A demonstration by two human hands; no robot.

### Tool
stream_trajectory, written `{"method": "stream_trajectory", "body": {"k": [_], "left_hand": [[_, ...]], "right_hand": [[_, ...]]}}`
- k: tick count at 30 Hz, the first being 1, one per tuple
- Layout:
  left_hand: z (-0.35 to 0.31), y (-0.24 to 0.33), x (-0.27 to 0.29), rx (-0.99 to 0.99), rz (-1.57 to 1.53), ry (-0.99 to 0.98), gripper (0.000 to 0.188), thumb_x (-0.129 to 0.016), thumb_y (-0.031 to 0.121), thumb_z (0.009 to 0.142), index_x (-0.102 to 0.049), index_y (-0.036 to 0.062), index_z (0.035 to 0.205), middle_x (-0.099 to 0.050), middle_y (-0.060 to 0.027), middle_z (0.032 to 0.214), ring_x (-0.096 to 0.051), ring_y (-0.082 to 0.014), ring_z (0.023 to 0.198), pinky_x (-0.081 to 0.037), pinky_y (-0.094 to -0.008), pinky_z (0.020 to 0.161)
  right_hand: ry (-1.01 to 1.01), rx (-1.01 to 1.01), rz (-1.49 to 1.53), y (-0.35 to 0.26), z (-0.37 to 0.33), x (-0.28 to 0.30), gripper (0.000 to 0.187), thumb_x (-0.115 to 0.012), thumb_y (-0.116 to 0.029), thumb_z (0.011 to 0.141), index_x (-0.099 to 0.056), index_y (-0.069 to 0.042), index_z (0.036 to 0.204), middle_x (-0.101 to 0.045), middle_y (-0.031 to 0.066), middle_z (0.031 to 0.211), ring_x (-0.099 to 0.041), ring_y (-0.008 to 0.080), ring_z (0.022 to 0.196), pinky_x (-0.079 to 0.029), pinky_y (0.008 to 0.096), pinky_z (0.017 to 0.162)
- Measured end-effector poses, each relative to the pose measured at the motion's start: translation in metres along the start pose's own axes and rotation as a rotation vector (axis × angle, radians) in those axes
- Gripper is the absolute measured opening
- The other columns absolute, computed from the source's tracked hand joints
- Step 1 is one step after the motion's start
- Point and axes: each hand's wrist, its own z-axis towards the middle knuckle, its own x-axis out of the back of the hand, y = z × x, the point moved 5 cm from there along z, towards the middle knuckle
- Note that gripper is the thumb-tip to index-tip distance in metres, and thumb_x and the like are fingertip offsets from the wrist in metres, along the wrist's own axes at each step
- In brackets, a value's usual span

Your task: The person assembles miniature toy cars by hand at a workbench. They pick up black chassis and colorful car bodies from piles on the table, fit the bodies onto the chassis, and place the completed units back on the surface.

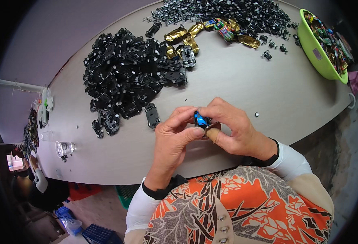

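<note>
Near the front middle of the table, both hands are closed on a small toy car with a blue body (202,119); fingers hide most of it. My left hand (168,137) pinches its left side between thumb and fingers. From the right, my right hand (239,131) grips it, the thumb wrapped in a tan covering (213,135). A single black car chassis (151,115) lies just left of my left hand. Beyond it rises a large heap of black car chassis (122,73).
Gold car bodies (176,35) and a multicoloured car body (224,31) lie behind the chassis heap. Wheel-and-axle parts (227,11) are piled at the back. A green basin (317,53) of car bodies stands right. A clear cup (65,149) and another person (36,189) are at left.
</note>
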Motion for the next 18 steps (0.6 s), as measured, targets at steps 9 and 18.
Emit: {"method": "stream_trajectory", "body": {"k": [9, 18], "left_hand": [[-0.01, 0.013, -0.017, -0.251, 0.652, -0.068, 0.035, -0.056, 0.008, 0.089, -0.054, -0.0001, 0.123, -0.055, -0.0099, 0.112, -0.058, -0.0145, 0.092, -0.047, -0.0222, 0.078], [-0.008, 0.002, 0.001, 0.132, 0.178, -0.079, 0.033, -0.062, 0.003, 0.083, -0.058, -0.002, 0.116, -0.059, -0.0076, 0.107, -0.06, -0.0151, 0.088, -0.048, -0.0244, 0.078]], "right_hand": [[0.031, -0.071, 0.055, 0.005, -0.003, 0.002, 0.028, -0.068, 0.002, 0.073, -0.058, -0.003, 0.099, -0.052, 0.0066, 0.079, -0.051, 0.0158, 0.064, -0.041, 0.0252, 0.054], [-0.019, -0.198, 0.124, 0.006, -0.002, 0.009, 0.013, -0.065, 0.0, 0.077, -0.057, 0.0, 0.087, -0.054, 0.0035, 0.082, -0.05, 0.0074, 0.065, -0.039, 0.0207, 0.052]]}}
